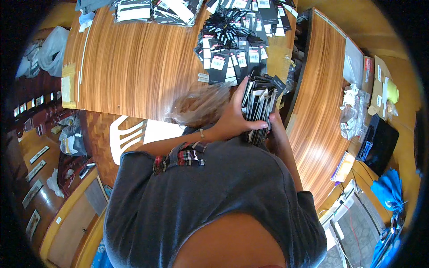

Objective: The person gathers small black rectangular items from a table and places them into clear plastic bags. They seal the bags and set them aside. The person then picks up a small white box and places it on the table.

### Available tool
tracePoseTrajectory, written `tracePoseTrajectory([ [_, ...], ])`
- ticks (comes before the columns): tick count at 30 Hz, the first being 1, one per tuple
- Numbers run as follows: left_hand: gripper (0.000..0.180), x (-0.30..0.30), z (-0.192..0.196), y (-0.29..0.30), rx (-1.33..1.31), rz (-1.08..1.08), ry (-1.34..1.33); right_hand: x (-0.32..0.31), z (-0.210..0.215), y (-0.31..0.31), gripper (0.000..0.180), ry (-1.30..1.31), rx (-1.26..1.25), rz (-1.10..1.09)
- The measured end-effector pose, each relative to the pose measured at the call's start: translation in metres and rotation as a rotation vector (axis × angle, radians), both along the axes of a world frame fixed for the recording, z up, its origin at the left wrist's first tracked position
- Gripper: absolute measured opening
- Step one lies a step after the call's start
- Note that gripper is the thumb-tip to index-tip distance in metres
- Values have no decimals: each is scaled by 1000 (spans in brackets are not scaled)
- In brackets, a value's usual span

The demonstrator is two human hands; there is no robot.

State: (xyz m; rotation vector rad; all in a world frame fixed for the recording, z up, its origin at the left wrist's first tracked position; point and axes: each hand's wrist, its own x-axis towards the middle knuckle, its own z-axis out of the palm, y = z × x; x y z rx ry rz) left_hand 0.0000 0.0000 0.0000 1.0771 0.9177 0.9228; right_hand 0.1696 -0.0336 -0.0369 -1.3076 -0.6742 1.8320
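Observation:
Between my two hands I hold a thick stack of black and white hang tags point(258, 105) on edge, close to my chest at the table's near edge. My left hand point(234, 114) wraps its left side, thumb across the near face. On the other side my right hand point(274, 120) closes round the stack, its fingers partly hidden behind the tags. Just beyond lies a spread pile of black hang tags point(241, 60) with white barcode labels. A bunch of black tag strings point(225, 27) sits on that pile.
Clear crumpled plastic point(201, 102) lies at the table's point(134, 62) near edge, beside my left forearm. Bagged tag bundles point(154, 11) are at the far side. A white plastic chair point(127, 136) stands left. On the right is a second wooden surface point(319, 89) with boxes point(380, 85).

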Motion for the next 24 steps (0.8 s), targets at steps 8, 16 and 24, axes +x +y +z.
tracePoseTrajectory([
  [8, 74, -31, 26, 12, 229, -360, 154, 2, -18, 1, 124, 245, -301, -76],
  [16, 21, -178, -6, 33, -175, -468, 857, -4, -33, 21, 134, 214, -94, 225],
  [24, 34, -124, 52, 14, 521, -194, 1304, -11, -49, 43, 144, 224, 147, 600],
])
